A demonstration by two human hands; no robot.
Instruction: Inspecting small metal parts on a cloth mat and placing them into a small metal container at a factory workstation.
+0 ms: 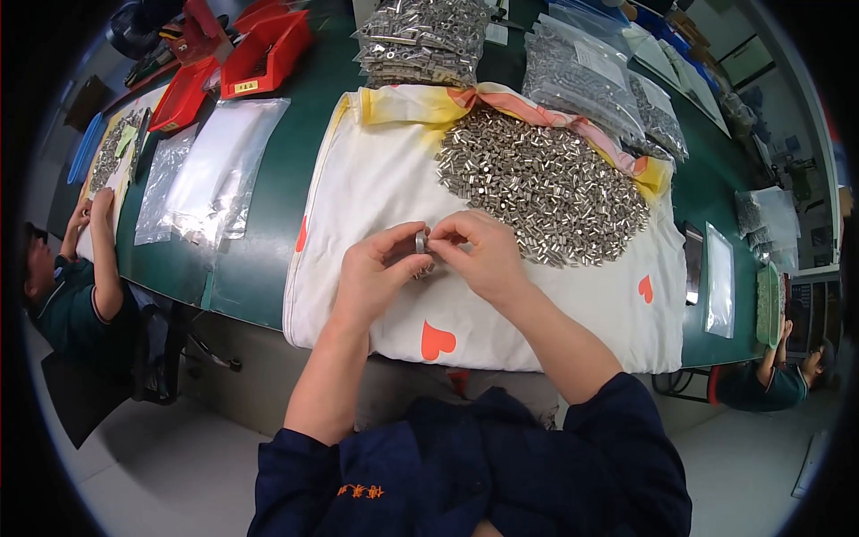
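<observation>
My left hand (374,273) is closed, thumb and fingers pinching a small round grey metal piece (420,242) that looks like a ring. Close against it, my right hand (483,255) has its thumb and forefinger pressed together at the piece's right side. Whatever those fingertips hold is too small to make out. Both hands are above a white cloth (376,188) with red hearts and a yellow edge. Just beyond my right hand lies a wide heap of short shiny metal cylinders (546,188). A few small metal bits show under my left fingers.
Clear bags of metal parts (420,45) are stacked behind the cloth, with more bags (586,76) at the back right. Flat plastic bags (210,170) and red bins (264,58) stand left on the green table (268,268). Other people (76,286) sit at both sides.
</observation>
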